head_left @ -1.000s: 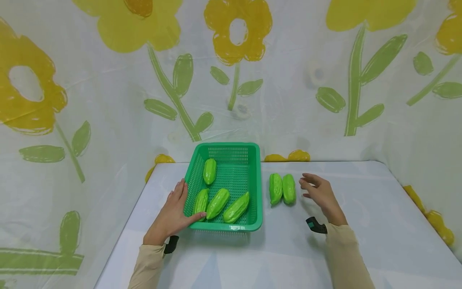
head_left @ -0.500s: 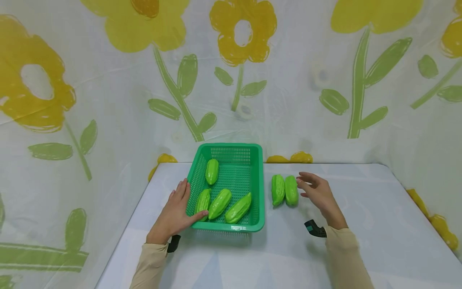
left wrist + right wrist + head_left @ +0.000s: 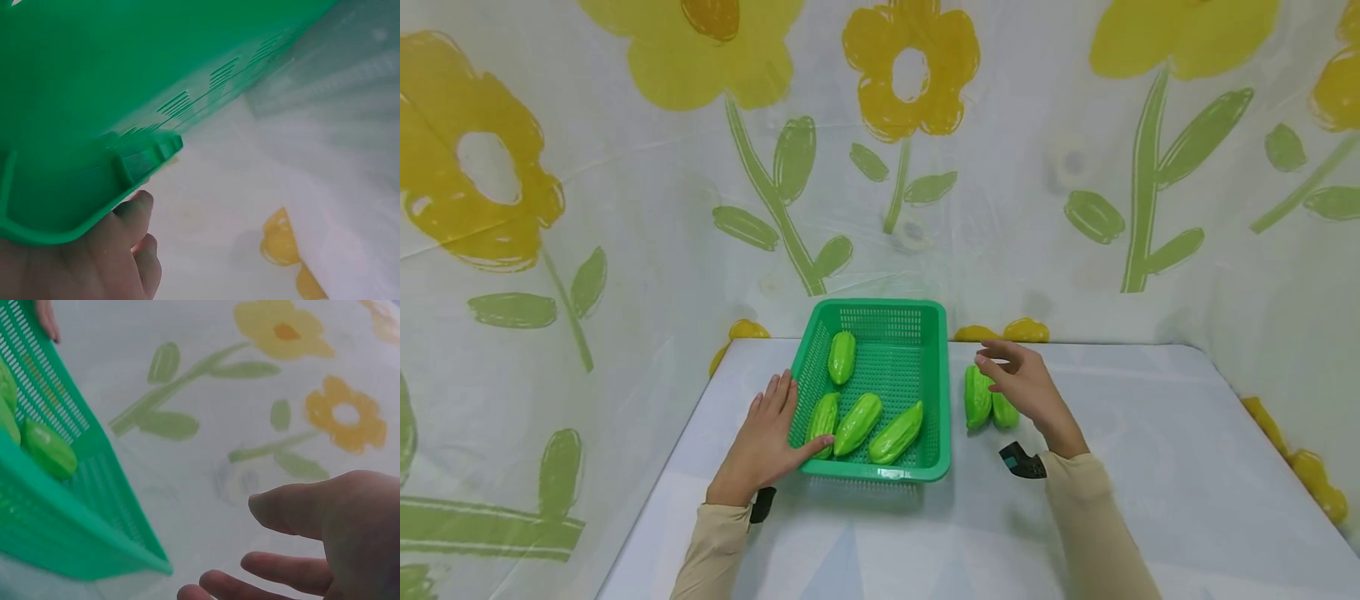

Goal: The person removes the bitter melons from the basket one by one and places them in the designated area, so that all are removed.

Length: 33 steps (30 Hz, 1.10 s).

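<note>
A green plastic basket [image 3: 880,473] holds several glossy green bitter gourds. One gourd [image 3: 842,358] lies near its back left, and a gourd [image 3: 896,435] lies front right. My left hand [image 3: 762,446] rests on the basket's left rim, fingers straight and thumb over the front left corner. Right of the basket, two more bitter gourds lie side by side: a left one [image 3: 976,404] and a right one [image 3: 1004,415] partly hidden by my right hand [image 3: 1030,390]. That hand hovers above them, fingers loosely bent and holding nothing; the right wrist view shows its thumb and fingers apart.
A pale tabletop [image 3: 1150,450] bears the basket and gourds. Behind and beside it hangs a white curtain [image 3: 1000,250] printed with yellow flowers. A dark wrist device [image 3: 1022,461] sits under my right wrist.
My right hand has moved left from beside the two loose gourds to above them, covering part of the right one. The left hand stays on the basket rim.
</note>
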Each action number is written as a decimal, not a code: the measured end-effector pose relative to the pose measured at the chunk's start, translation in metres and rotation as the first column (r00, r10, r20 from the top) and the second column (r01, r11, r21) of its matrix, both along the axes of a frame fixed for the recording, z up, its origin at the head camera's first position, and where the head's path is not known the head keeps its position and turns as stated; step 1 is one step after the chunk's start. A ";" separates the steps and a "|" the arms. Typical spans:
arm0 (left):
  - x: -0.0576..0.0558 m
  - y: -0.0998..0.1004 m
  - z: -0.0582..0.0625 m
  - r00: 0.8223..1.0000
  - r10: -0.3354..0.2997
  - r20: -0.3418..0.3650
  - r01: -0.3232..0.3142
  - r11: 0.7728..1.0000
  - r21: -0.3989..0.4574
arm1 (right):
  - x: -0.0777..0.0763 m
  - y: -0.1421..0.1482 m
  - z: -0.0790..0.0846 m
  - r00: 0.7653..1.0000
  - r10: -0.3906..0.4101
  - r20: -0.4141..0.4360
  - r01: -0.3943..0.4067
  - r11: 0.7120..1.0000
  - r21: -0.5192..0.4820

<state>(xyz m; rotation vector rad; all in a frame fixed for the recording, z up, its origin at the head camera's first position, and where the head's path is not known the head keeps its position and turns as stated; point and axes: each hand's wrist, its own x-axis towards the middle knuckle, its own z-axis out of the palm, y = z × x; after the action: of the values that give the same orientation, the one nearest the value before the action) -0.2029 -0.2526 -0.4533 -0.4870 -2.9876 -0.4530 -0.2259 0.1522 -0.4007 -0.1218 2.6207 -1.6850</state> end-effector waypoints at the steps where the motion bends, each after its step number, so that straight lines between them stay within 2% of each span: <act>1: 0.000 0.000 0.000 1.000 0.001 -0.002 -0.001 1.000 -0.005 | -0.001 -0.004 0.003 1.000 0.010 -0.004 -0.010 1.000 -0.002; 5: 0.001 0.001 0.002 1.000 0.000 -0.007 0.000 1.000 -0.003 | -0.007 -0.022 0.015 0.998 0.054 -0.032 -0.053 0.999 0.002; 9: 0.002 0.001 0.002 1.000 -0.006 0.016 0.006 1.000 0.022 | -0.014 -0.039 0.024 0.993 0.102 -0.057 -0.101 0.994 0.031; 18: 0.002 -0.002 0.003 0.999 -0.027 0.037 0.025 0.999 0.037 | -0.033 -0.075 0.030 0.982 0.183 -0.042 -0.176 0.975 0.134; 26: 0.003 -0.001 0.004 0.999 -0.017 0.042 0.016 0.999 0.036 | -0.049 -0.102 0.020 0.971 0.237 0.013 -0.235 0.953 0.189; 33: 0.002 -0.003 0.001 0.999 -0.025 0.030 0.024 0.999 0.028 | -0.053 -0.122 0.004 0.967 0.245 0.067 -0.254 0.931 0.262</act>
<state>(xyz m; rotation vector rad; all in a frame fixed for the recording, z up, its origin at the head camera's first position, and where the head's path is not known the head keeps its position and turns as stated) -0.2008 -0.2558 -0.4522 -0.5189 -3.0034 -0.5084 -0.2787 0.0304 -0.3964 -0.3984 2.6429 -1.2311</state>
